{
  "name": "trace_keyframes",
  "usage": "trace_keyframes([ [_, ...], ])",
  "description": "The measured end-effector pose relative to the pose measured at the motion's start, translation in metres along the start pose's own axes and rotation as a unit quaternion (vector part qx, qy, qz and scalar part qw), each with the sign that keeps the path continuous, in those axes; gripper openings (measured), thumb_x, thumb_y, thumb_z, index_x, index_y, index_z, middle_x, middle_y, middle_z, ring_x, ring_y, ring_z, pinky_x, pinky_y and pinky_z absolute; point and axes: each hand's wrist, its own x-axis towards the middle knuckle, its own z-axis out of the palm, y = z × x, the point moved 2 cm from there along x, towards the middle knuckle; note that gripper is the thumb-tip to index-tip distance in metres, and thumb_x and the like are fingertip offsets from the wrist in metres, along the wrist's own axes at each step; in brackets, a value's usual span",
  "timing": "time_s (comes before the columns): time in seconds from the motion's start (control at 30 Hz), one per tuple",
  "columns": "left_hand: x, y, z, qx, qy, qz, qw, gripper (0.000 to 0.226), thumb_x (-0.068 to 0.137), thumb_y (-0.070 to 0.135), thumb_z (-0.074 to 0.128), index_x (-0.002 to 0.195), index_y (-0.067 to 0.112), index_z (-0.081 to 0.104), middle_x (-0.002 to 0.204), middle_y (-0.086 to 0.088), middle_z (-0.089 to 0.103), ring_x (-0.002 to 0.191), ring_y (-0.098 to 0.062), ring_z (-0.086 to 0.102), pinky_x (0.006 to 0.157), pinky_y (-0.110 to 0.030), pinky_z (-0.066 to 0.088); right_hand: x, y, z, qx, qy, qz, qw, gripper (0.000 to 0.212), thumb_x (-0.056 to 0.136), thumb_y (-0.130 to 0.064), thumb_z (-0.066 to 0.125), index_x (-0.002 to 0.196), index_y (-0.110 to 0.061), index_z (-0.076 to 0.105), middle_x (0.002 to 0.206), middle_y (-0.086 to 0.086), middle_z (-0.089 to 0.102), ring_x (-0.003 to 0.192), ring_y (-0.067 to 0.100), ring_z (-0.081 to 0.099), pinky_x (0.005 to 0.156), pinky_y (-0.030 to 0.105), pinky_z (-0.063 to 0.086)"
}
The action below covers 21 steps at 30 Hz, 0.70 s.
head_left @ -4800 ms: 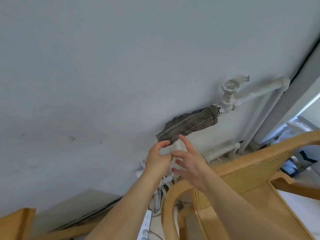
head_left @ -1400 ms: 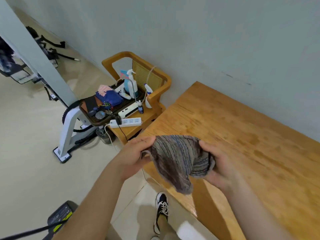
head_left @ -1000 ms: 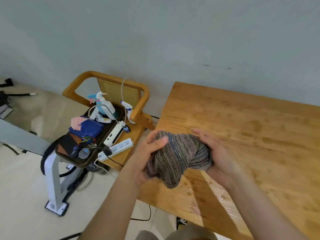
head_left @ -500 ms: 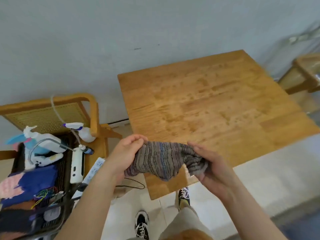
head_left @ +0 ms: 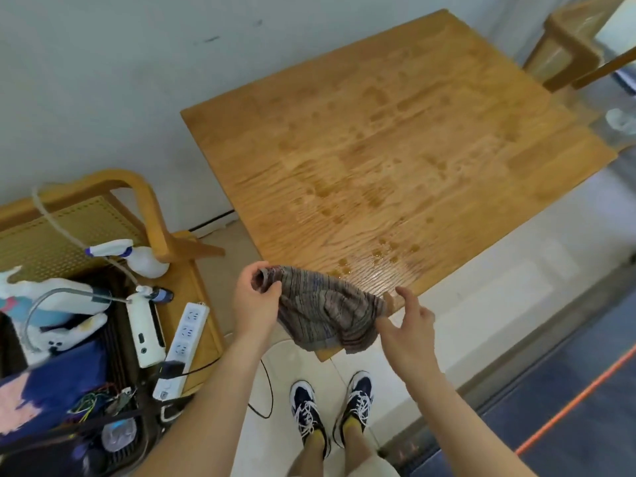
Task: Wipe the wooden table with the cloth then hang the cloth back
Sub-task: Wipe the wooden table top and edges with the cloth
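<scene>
A striped brown-grey cloth (head_left: 325, 306) hangs stretched between my two hands over the near corner of the wooden table (head_left: 395, 139). My left hand (head_left: 254, 301) pinches the cloth's left end. My right hand (head_left: 406, 321) holds its right edge between thumb and fingers, the other fingers spread. The tabletop carries scattered wet drops and smears, thickest near the front edge.
A wooden chair (head_left: 130, 208) on the left bears a tray with a spray bottle (head_left: 137, 259), a power strip (head_left: 182, 342) and gadgets. A second wooden chair (head_left: 578, 46) stands at the far right. My feet in dark sneakers (head_left: 330, 404) stand on the pale floor below.
The cloth came off the wall pipe and both hands carried it to the table. Over the last second my view swung down over the tabletop and the cloth was spread wider.
</scene>
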Motion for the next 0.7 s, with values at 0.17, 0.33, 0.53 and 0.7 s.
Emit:
trace_keyframes([
  [0.17, 0.0, -0.012, 0.005, 0.034, 0.016, 0.034, 0.999, 0.02, 0.085, 0.016, 0.067, 0.103, 0.022, 0.061, 0.098, 0.005, 0.064, 0.094, -0.014, 0.06, 0.077, -0.025, 0.047, -0.021, -0.005, 0.066, -0.365, -0.003, -0.434, 0.824, 0.049, 0.099, -0.045, 0.037, 0.147, -0.034, 0.035, 0.155, 0.003, 0.034, 0.145, 0.026, 0.027, 0.111, 0.053, 0.025],
  [0.33, 0.012, -0.015, 0.005, 0.012, -0.022, 0.03, 0.999, 0.02, 0.088, 0.026, 0.059, 0.107, 0.022, 0.067, 0.107, 0.002, 0.064, 0.098, -0.011, 0.06, 0.091, -0.035, 0.05, 0.019, -0.004, 0.094, -0.417, -0.073, -0.471, 0.774, 0.048, 0.101, -0.048, 0.032, 0.147, -0.038, 0.033, 0.158, -0.005, 0.028, 0.147, 0.018, 0.02, 0.113, 0.048, 0.019],
  [0.53, 0.026, -0.009, 0.023, 0.053, -0.019, 0.04, 0.998, 0.039, 0.091, 0.023, 0.06, 0.125, 0.029, 0.044, 0.121, -0.001, 0.042, 0.084, -0.004, 0.052, 0.065, -0.015, 0.039, 0.099, 0.003, 0.003, -0.396, 0.052, -0.351, 0.847, 0.05, 0.101, -0.048, 0.022, 0.148, -0.038, 0.034, 0.157, -0.009, 0.03, 0.146, 0.019, 0.025, 0.107, 0.046, 0.025],
  [0.7, 0.041, -0.006, 0.031, -0.022, 0.004, 0.034, 0.999, 0.042, 0.098, 0.028, 0.046, 0.134, 0.032, 0.026, 0.134, -0.003, 0.043, 0.104, -0.014, 0.051, 0.081, -0.028, 0.04, 0.155, -0.03, -0.037, -0.41, 0.134, -0.307, 0.848, 0.048, 0.095, -0.043, 0.043, 0.138, -0.023, 0.051, 0.133, 0.009, 0.054, 0.107, 0.036, 0.049, 0.085, 0.045, 0.045],
])
